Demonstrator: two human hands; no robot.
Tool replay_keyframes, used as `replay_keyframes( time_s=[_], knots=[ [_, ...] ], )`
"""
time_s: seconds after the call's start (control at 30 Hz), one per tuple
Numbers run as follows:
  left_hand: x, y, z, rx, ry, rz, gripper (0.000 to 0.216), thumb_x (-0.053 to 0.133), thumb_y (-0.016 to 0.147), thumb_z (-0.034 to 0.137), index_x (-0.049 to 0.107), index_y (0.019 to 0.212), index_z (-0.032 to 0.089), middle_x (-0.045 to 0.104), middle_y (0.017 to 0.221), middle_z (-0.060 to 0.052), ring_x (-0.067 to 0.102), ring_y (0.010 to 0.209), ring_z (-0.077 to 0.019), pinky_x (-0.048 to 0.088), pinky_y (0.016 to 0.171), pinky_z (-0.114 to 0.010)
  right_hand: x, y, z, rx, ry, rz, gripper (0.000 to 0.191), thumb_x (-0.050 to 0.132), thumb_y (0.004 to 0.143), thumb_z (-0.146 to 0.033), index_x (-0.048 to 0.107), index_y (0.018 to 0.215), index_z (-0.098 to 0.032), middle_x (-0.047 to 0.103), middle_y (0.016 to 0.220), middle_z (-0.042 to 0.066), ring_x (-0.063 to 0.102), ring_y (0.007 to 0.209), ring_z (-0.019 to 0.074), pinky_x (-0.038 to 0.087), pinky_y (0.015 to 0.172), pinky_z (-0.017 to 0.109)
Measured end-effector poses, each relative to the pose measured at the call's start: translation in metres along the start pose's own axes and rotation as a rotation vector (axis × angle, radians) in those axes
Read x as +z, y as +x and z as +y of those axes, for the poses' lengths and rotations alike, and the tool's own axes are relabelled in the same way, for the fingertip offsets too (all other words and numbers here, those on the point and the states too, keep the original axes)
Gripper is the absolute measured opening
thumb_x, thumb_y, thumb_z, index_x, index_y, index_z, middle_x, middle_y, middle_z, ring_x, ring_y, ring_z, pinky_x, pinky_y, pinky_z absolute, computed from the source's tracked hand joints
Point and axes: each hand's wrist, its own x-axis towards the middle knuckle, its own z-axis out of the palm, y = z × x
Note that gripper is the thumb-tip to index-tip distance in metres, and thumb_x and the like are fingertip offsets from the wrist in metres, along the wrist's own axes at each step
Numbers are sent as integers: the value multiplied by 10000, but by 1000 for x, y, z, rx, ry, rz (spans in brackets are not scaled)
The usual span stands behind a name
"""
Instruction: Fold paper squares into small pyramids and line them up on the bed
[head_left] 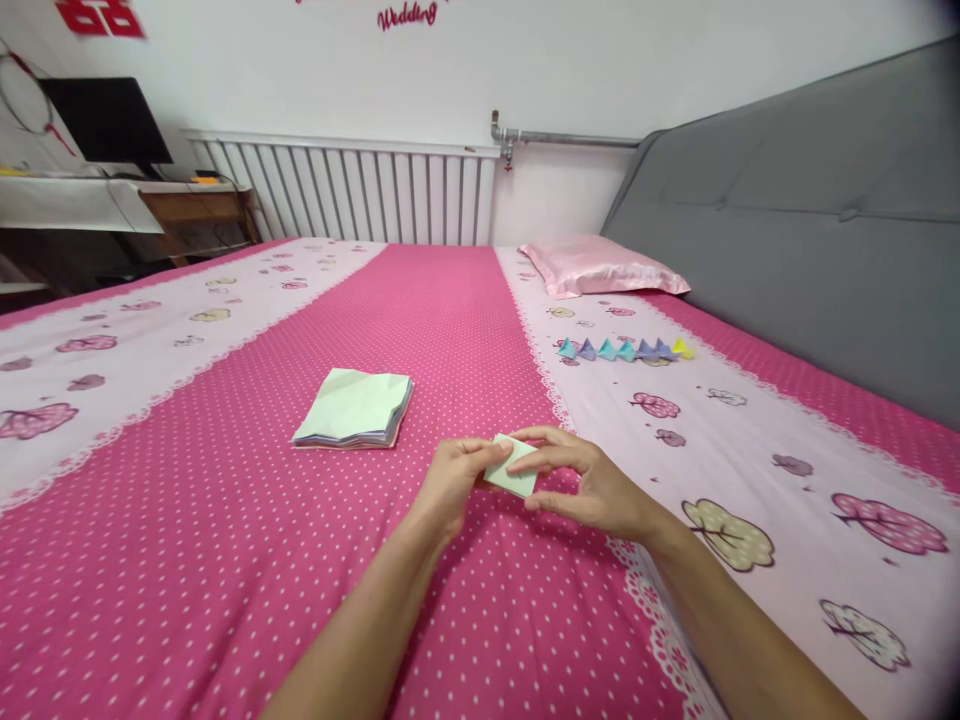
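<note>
Both hands hold one small folded piece of pale green paper (511, 472) just above the pink dotted bedsheet (225, 560). My left hand (450, 487) pinches its left edge with thumb and fingers. My right hand (589, 483) grips its right side, forefinger lying over the top. A stack of square paper sheets (354, 408), pale green on top, lies on the bed to the left and a little beyond my hands.
A row of several small folded paper shapes (622, 349), teal, purple and yellow, sits on the pale strip of the sheet at the right. A pink pillow (600, 265) lies by the grey headboard (810, 240). A white radiator (352, 190) and a desk (112, 200) stand behind the bed.
</note>
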Motion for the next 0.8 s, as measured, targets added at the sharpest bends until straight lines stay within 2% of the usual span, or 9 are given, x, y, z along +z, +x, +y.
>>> replay_keyframes(
  time_s=[0.13, 0.3, 0.53, 0.7, 0.8],
  knots=[
    [0, -1, 0, -29, 1, 5, 197, 691, 631, 276, 667, 597, 84, 618, 528, -54, 524, 475, -104, 381, 503, -220, 0, 0, -1, 0, -28, -11, 411, 740, 635, -268, 636, 1031, -300, 500, 1223, 46, 480, 1130, 219, 399, 956, 421],
    [0, -1, -1, -31, 4, 16, 193, 698, 617, 264, 660, 597, 77, 611, 534, -56, 526, 481, -108, 383, 498, -222, 1, 0, 0, 5, -18, -3, 366, 715, 664, -263, 641, 1021, -294, 510, 1210, 50, 505, 1094, 213, 456, 885, 389],
    [0, 2, -2, -71, -15, 33, 175, 692, 606, 260, 664, 615, 88, 586, 538, -30, 495, 474, -93, 366, 484, -223, 2, -1, -2, 57, 6, 7, 379, 705, 671, -266, 631, 1041, -291, 510, 1219, 51, 586, 918, 164, 489, 837, 361],
    [1, 0, -2, -57, -4, 30, 169, 692, 595, 252, 662, 610, 87, 589, 549, -36, 493, 485, -98, 359, 499, -231, 2, 0, -2, 21, 7, 10, 376, 707, 668, -284, 637, 1038, -281, 539, 1185, 63, 512, 1087, 214, 470, 871, 382],
    [2, -1, -2, -50, -2, 10, 179, 692, 595, 260, 652, 587, 86, 591, 544, -42, 494, 484, -99, 356, 501, -232, 3, 1, -1, 2, 11, 29, 334, 715, 664, -295, 658, 992, -285, 548, 1159, 58, 490, 1117, 220, 440, 906, 404]
  ],
)
